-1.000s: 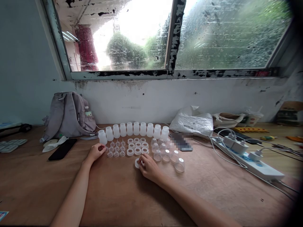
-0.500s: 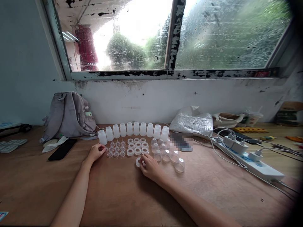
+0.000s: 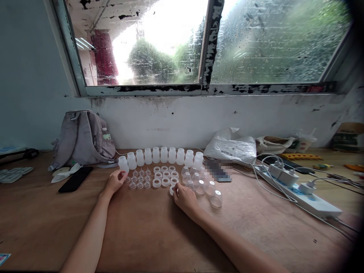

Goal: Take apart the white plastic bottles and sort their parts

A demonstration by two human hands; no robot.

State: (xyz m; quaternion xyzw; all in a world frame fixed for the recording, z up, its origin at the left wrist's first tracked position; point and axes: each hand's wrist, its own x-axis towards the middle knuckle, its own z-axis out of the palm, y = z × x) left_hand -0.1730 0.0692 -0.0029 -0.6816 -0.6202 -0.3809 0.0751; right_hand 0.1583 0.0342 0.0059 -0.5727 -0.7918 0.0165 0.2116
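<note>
My right hand [image 3: 185, 198] has its thumb and fingers closed on a white screw ring [image 3: 171, 190], which rests on the table just in front of several similar rings [image 3: 165, 182] laid out in rows. Beside that hand, to the right, stand several clear dome caps [image 3: 216, 198]. My left hand [image 3: 115, 182] has its fingertips drawn together by the front of the leftmost frosted baby bottle [image 3: 123, 164] and a clear bottle nipple [image 3: 127, 179]. Whatever those fingertips hold, if anything, is hidden. More clear nipples [image 3: 139, 185] sit in rows right of it.
Several frosted bottles [image 3: 164, 155] form a curved row at the back. A grey backpack [image 3: 82, 140] and a black phone [image 3: 75, 179] lie left. To the right are a silver bag [image 3: 231, 146], a pixelated dark object [image 3: 218, 170] and a white power strip [image 3: 315, 204] with cables.
My right hand has slid the white screw ring a little right and away from me, toward the ring rows. My left hand has shifted slightly away from me, closer to the leftmost bottle.
</note>
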